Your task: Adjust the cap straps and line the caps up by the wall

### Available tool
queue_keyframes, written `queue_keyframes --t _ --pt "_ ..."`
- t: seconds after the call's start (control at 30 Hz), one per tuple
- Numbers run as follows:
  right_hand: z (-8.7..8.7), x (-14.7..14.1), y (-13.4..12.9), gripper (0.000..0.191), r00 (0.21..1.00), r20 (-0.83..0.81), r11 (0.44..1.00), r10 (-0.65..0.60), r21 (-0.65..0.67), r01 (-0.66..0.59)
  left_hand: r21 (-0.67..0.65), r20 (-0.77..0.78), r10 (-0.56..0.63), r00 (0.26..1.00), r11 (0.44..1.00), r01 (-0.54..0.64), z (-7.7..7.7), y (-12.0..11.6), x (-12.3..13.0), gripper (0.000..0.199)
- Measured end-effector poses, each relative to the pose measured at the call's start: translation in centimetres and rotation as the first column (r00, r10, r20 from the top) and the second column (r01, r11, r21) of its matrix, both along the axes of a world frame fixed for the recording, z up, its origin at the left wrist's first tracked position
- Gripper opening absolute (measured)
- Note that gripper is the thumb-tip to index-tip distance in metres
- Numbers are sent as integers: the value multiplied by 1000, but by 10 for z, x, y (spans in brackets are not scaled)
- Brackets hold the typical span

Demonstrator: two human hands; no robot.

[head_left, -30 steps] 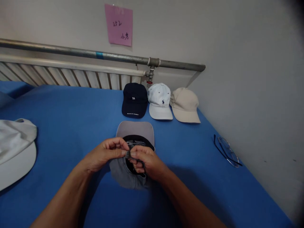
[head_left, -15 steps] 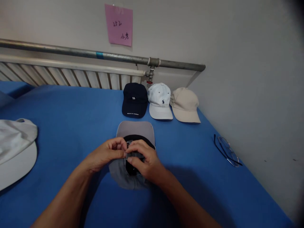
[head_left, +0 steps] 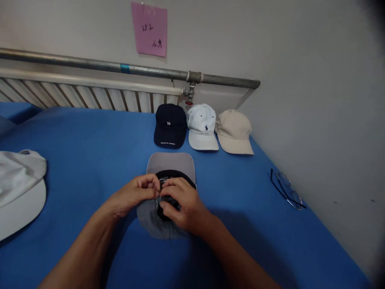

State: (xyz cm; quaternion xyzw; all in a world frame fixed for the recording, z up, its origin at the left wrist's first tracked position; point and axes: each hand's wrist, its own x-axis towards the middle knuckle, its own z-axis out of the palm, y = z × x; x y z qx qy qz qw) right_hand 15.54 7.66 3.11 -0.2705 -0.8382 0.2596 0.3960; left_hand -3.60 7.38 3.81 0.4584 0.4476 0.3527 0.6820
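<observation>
A grey cap (head_left: 171, 162) lies on the blue cloth with its brim pointing away and its dark inside partly showing. My left hand (head_left: 141, 192) is closed at the cap's back strap, thumb and fingers pinching its left part. From the right, my right hand (head_left: 182, 200) grips the same strap area, its fingers bent and fingertips close to those of my left hand. The fingers hide most of the strap and its fastening.
Behind stand a navy cap (head_left: 170, 126), a white cap (head_left: 202, 127) and a beige cap (head_left: 234, 132) in a row. A pale cap (head_left: 22, 180) lies at the left edge. Glasses (head_left: 288, 189) rest near the right wall. A radiator (head_left: 114, 98) runs behind.
The fingers of my right hand have shifted slightly at the strap, and the cap's back opening looks a little changed in shape. The view has moved slightly.
</observation>
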Motion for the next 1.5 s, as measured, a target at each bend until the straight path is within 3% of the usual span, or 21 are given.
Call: queue_keyframes --t 0.1,0.23,0.37,0.5,0.6,0.7,0.83,0.9,0.93,1.07,1.1,1.27,1.5 --pt "0 0 0 11 1000 -21 999 17 -35 -18 4 -29 -13 1000 1000 13 -1 1 0 15" --pt "4 -1 -1 9 990 -135 966 28 -251 -62 2 -66 -52 996 999 53 -2 0 1 17" --pt "10 -2 -1 6 940 -340 824 11 -529 -201 -3 -48 -90 995 996 90 -1 -1 3 19" --pt "9 -3 1 6 860 -489 669 -147 -689 -278 -16 -26 -99 995 995 99 4 -1 4 16" --pt "8 -3 1 10 827 -493 653 -270 -725 -220 -34 -19 -79 997 996 79 7 -1 4 15" --pt "8 -3 -1 11 841 -460 650 -285 -738 -183 -35 -17 -55 998 998 54 8 -1 4 16" --pt "8 -2 -1 8 834 -515 592 -198 -741 -317 -37 17 1 1000 999 0 8 -1 3 18" --pt "7 -1 0 20 828 -544 555 -133 -733 -393 -38 19 8 1000 999 -7 7 0 2 18" --pt "8 0 1 24 836 -540 562 -101 -724 -400 -33 13 5 1000 999 -4 7 0 2 17" --pt "11 -1 1 17 908 -419 694 -24 -661 -286 2 13 -32 999 999 32 5 -1 -2 15" --pt "11 -1 0 16 916 -400 698 -29 -664 -268 2 28 -52 998 999 51 4 -1 -3 14" --pt "7 -3 2 16 847 -502 540 -178 -769 -342 13 105 -85 991 996 84 5 -3 -8 14" --pt "2 -8 2 22 777 -565 400 -279 -804 -441 7 149 -83 985 997 83 6 -2 -4 17"
